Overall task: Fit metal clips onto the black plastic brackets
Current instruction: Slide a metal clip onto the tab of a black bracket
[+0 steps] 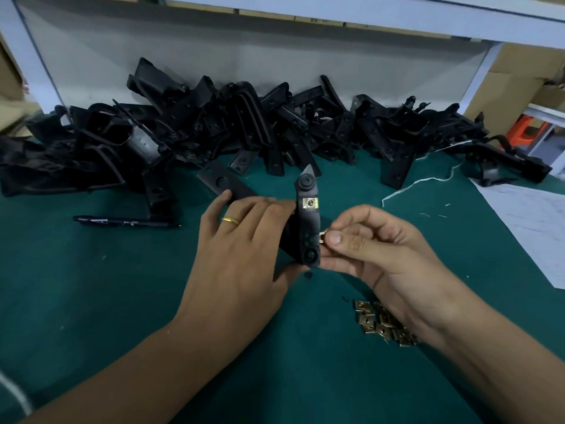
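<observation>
Head view: the black plastic bracket [308,221], slim and gently curved with round bosses at both ends, stands upright above the green table [122,286], gripped by the left hand [241,240]. One brass-coloured fitted clip [310,204] sits on its upper part. The right hand [376,249] pinches a second clip [323,238] against the bracket's lower edge. Loose clips [382,324] lie heaped beneath the right wrist; a bracket pile [229,130] lies behind.

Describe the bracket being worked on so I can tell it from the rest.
On the green mat, in front of the heap of black brackets, the left hand holds one bracket upright. Unlike the others, it is off the mat and already carries a brass-coloured clip near its top.
</observation>
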The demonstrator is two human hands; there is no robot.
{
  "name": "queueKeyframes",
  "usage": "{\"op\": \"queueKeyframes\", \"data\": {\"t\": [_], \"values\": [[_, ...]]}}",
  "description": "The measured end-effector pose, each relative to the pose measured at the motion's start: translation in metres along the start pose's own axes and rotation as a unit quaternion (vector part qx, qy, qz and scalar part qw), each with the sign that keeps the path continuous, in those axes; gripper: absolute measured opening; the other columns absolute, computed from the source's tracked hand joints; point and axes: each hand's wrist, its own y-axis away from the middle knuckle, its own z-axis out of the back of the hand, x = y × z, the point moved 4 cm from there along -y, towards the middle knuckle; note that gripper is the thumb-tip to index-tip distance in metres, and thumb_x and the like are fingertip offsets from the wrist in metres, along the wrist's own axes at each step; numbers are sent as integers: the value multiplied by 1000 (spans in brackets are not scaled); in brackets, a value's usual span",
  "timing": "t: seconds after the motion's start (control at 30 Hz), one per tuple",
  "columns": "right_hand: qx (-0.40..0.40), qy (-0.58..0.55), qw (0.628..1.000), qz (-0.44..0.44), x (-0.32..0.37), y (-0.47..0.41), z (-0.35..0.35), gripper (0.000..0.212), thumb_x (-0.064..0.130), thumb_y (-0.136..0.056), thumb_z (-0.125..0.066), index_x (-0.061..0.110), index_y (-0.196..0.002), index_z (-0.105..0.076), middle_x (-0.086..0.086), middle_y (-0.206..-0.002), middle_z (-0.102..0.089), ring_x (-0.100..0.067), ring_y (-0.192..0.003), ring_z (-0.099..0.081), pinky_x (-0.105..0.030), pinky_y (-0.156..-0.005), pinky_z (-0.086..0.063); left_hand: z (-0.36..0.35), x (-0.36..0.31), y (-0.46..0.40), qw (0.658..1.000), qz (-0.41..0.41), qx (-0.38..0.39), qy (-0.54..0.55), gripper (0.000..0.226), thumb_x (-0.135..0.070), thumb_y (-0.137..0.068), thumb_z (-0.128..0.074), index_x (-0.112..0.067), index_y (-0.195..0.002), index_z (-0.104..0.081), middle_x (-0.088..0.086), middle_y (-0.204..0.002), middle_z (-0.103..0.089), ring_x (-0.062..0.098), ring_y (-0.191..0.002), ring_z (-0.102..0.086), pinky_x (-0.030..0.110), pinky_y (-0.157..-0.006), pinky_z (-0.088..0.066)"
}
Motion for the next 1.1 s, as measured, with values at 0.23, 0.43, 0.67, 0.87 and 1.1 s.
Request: {"op": "queueKeyframes", "data": {"t": [0.23, 0.43, 0.67, 0.87, 1.1], "values": [[-5, -21, 1000, -10, 0, 1, -1, 18, 9, -78, -83, 6, -94, -74, -19, -89, -75, -28, -86, -77, -31, -78, -62, 0, 2, 0, 1000, 6, -12, -2, 64, -49, -79, -75, -22, -132, -50, -9, -124, -63, 16, -125, -49, 49, -118, -27], [-2, -25, 1000, -7, 1, 1, -1, 16, 8, -80, -81, 7, -94, -74, -16, -88, -74, -27, -86, -75, -31, -78, -62, 0, 3, 1, 1000, 5, -10, -2, 64, -51, -82, -72, -22, -133, -49, -9, -125, -63, 16, -126, -49, 49, -119, -27], [-20, 21, 1000, 5, 0, 2, -1, 30, 12, -75, -85, 5, -102, -74, -16, -81, -72, -25, -77, -73, -30, -73, -60, 1, 2, 0, 1000, 6, -12, -1, 62, -48, -82, -74, -20, -132, -50, -8, -124, -63, 17, -124, -49, 51, -117, -30], [-10, 109, 994, 29, 8, 4, 0, 22, 18, -73, -85, 7, -91, -80, -13, -80, -74, -22, -76, -74, -27, -74, -60, 0, 1, 0, 1000, -2, -5, -8, 60, -44, -82, -73, -19, -132, -51, -7, -124, -64, 19, -125, -50, 52, -116, -31], [21, 229, 970, 77, 21, 6, 0, 12, 12, -80, -82, 6, -89, -78, -13, -77, -75, -19, -69, -71, -21, -71, -57, -1, 0, 0, 1000, -10, 22, -16, 66, -47, -78, -76, -20, -133, -52, -7, -124, -65, 18, -126, -50, 57, -114, -33]]}}
